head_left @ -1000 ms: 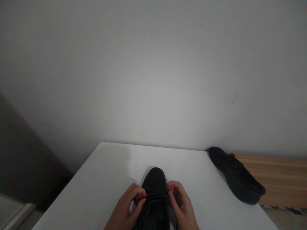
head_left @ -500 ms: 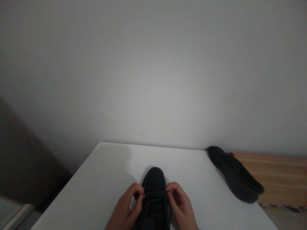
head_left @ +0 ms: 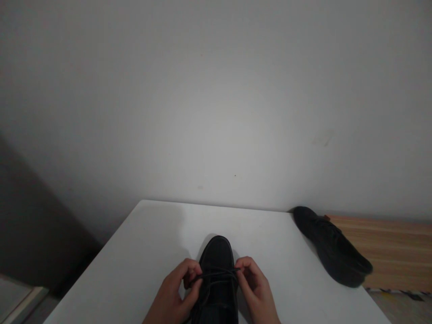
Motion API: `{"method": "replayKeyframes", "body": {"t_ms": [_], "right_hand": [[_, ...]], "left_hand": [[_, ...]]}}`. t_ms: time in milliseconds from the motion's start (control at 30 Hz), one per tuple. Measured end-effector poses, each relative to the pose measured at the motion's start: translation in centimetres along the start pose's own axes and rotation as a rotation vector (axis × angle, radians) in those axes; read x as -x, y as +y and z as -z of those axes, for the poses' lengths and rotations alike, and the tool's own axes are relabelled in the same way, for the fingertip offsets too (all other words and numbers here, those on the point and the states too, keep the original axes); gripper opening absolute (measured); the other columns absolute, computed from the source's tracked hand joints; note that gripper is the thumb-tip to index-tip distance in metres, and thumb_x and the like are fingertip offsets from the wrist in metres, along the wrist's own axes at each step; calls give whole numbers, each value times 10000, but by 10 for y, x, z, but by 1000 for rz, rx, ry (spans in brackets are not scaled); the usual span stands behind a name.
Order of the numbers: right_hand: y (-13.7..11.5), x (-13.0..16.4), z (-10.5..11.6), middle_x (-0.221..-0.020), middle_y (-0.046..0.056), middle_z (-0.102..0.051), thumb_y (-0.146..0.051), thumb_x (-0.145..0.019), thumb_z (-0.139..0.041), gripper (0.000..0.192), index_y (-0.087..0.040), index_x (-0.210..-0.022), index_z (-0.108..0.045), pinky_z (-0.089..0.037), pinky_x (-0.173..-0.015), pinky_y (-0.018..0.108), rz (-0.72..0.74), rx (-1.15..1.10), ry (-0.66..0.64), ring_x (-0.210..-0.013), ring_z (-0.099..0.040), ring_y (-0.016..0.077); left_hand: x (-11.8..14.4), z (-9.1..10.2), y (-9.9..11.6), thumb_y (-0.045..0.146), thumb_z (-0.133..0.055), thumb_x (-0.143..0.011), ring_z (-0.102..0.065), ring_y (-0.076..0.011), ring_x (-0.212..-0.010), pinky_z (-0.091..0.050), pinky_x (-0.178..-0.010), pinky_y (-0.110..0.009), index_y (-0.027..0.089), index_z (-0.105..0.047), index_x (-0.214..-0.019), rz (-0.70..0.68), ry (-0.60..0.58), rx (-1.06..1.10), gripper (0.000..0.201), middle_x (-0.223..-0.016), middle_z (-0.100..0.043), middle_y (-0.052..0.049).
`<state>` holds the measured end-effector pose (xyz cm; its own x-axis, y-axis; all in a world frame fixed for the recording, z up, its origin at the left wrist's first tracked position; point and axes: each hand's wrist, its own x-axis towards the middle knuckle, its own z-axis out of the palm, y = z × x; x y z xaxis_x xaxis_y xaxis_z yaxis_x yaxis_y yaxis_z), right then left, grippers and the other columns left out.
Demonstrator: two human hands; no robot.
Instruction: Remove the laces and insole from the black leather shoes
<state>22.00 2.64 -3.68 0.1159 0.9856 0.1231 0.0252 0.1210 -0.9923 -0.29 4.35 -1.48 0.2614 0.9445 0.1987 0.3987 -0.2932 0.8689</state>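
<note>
A black lace-up shoe (head_left: 218,252) rests on the white table, its toe pointing away from me. Its dark shoelace (head_left: 218,274) stretches across the front of the opening between my two hands. On the left side of the shoe, my left hand (head_left: 180,288) pinches the lace between thumb and fingers. My right hand (head_left: 254,285) grips the lace at the right side, also with thumb and forefinger pressed together. The heel of the shoe runs out of the picture at the bottom.
Another black shoe (head_left: 329,245) lies at the right edge of the white table (head_left: 158,234), toe toward the wall (head_left: 216,112). Beyond that edge is a wood-grain panel (head_left: 398,252). A pale ledge (head_left: 25,306) shows at lower left.
My left hand has shifted very slightly left and my right hand slightly right, both still holding the lace. The shoes stay in place.
</note>
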Motion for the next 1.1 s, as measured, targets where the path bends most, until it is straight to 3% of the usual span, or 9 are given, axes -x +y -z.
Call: {"method": "replayKeyframes", "body": {"t_ms": [167,300,467,633,800,1100], "right_hand": [[4,1,1,-805,3,-576,-491,-910,-650,255,-237,-892,-645,-423,-681,262,3,-49,-11,-746,-539,172],[6,1,2,-811,-8,-542,-453,-916,-657,212,-244,-934,-626,-413,-672,254,24,-82,-24,-739,-512,162],[-3,-1,7,-779,-6,-496,-429,-911,-664,242,-227,-792,-605,-399,-648,266,97,-28,-55,-714,-480,167],[-7,-2,10,-816,31,-573,-469,-909,-651,245,-232,-879,-704,-421,-673,298,112,31,-128,-744,-541,196],[-1,-2,9,-746,17,-556,-481,-895,-664,301,-207,-771,-659,-412,-648,285,61,37,-82,-706,-515,181],[-3,3,0,-777,23,-597,-504,-917,-629,313,-215,-799,-607,-454,-653,273,57,-26,30,-719,-557,182]], "left_hand": [[-1,8,6,241,-573,-858,-599,-182,-711,-477,-693,-251,228,-619,-849,47,85,27,49,-731,-585,22],[-3,7,5,359,-620,-860,-671,-206,-751,-518,-717,-268,223,-637,-806,141,154,157,147,-756,-665,-1],[-3,7,6,426,-619,-895,-715,-220,-853,-548,-794,-279,217,-669,-857,183,70,361,218,-836,-733,-28],[-3,9,6,430,-631,-909,-707,-208,-858,-539,-795,-265,212,-689,-867,177,29,407,229,-848,-739,-33],[-3,8,4,453,-661,-887,-702,-209,-837,-534,-772,-264,207,-693,-840,198,12,425,252,-819,-730,-29],[-3,11,10,474,-627,-905,-692,-203,-798,-522,-759,-269,205,-668,-796,171,37,409,293,-763,-715,-21]]}}
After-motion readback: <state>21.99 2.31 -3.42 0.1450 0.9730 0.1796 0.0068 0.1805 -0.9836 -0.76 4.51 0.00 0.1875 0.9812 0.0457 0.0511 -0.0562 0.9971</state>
